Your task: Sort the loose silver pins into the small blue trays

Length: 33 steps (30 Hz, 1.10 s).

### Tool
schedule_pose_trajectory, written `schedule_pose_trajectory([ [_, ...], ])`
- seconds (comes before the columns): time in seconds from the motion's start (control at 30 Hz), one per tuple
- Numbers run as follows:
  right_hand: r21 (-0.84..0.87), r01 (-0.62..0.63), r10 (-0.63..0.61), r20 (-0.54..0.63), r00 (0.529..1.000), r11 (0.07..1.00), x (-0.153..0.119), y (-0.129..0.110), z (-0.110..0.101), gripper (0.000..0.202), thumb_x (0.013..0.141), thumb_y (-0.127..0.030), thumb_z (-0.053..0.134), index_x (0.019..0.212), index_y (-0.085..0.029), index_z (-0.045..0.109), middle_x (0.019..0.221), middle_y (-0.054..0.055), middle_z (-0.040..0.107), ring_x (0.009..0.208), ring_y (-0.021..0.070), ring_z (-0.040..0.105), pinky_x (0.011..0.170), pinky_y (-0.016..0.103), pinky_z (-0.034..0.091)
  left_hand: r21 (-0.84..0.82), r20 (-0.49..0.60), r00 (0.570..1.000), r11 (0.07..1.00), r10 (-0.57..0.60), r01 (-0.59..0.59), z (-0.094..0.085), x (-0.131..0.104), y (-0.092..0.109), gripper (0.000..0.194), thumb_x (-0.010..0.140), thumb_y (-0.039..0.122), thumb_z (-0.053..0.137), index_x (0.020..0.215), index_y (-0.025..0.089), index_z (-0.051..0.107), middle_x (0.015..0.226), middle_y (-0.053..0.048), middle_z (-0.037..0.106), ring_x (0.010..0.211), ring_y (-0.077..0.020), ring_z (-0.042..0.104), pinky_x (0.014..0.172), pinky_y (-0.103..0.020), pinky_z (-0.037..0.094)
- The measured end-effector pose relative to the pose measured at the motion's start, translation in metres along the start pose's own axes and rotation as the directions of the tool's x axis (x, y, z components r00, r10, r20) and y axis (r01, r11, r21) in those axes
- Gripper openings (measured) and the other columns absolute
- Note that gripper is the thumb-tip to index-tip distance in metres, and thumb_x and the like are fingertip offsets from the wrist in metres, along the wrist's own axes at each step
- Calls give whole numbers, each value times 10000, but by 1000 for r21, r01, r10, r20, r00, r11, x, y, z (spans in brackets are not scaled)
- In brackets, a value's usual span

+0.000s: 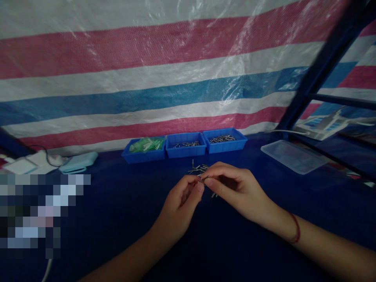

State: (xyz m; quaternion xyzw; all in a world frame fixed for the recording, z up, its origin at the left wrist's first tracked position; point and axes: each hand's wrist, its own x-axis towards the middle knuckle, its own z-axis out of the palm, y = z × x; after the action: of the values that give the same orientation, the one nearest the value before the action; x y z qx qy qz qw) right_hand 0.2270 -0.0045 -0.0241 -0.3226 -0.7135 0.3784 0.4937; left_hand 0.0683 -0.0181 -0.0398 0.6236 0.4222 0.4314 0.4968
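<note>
Head view, starting at your far left: white items [35, 161] lie jumbled along the back of the dark blue bench [117, 219], with a light blue case [78, 162] just to the right of them. Nearer you, a pixelated patch hides whatever is there, and a pale cable [47, 268] runs out below it. Toward the middle, the left bin [143, 156] holds green-tinted plastic bags [148, 144], and the middle bin [186, 151] beside it has some thin metal pieces in it. In front of these, your left hand [182, 199] has its thumb and forefinger pinched together on a small metal part [202, 180], which sits between your two hands, above the bench. Just beyond your fingertips lies a loose scatter of metal pins [195, 170], partly covered by your right hand. The right bin [225, 145] completes the row and holds more metal pieces. Your right hand [241, 192] meets the left, thumb and fingertips closed on the same part; its exact shape is too small to make out. A dark red cord [298, 227] circles your right wrist. Farther right, a clear plastic lid [293, 156] lies on the bench, near a dark blue frame [317, 66].
</note>
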Motion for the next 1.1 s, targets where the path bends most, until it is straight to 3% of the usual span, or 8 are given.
schedule_pose_trajectory([
  [0.4,-30,-27,26,-30,999,999,-1,1,2,123,817,-219,574,880,-205,679,818,37,643,748,151,612,612,292,462,0,-46,998,1000,30,-30,-1,3,-1,143,825,295,515,867,159,526,665,39,473,606,-101,441,569,-222,363],
  [0.63,4,-130,131,-24,991,991,0,5,2,144,812,-266,570,875,-181,667,850,53,644,773,165,604,657,311,464,28,-97,993,998,59,-56,-1,2,-1,100,805,263,545,831,173,512,660,48,476,613,-97,465,587,-211,379],
  [0.8,43,-190,188,44,981,981,1,11,5,129,822,-275,551,836,-186,643,752,6,627,629,107,542,555,245,417,140,-141,986,988,90,-70,-3,1,-1,104,811,278,549,851,187,521,694,36,511,621,-109,478,580,-224,375],
  [0.93,1,-159,158,117,980,987,0,11,5,148,856,-257,514,810,-180,633,707,-12,586,593,87,485,528,225,377,154,-156,984,986,82,-58,-4,0,-2,138,836,328,514,868,194,514,676,34,501,614,-122,478,570,-238,370],
  [1.1,-146,3,18,141,990,989,-3,5,5,225,884,-235,477,715,-180,614,676,-16,564,625,92,491,574,234,384,145,-154,988,989,7,15,-4,2,-1,193,852,368,478,799,185,514,622,35,474,596,-126,463,535,-239,343],
])
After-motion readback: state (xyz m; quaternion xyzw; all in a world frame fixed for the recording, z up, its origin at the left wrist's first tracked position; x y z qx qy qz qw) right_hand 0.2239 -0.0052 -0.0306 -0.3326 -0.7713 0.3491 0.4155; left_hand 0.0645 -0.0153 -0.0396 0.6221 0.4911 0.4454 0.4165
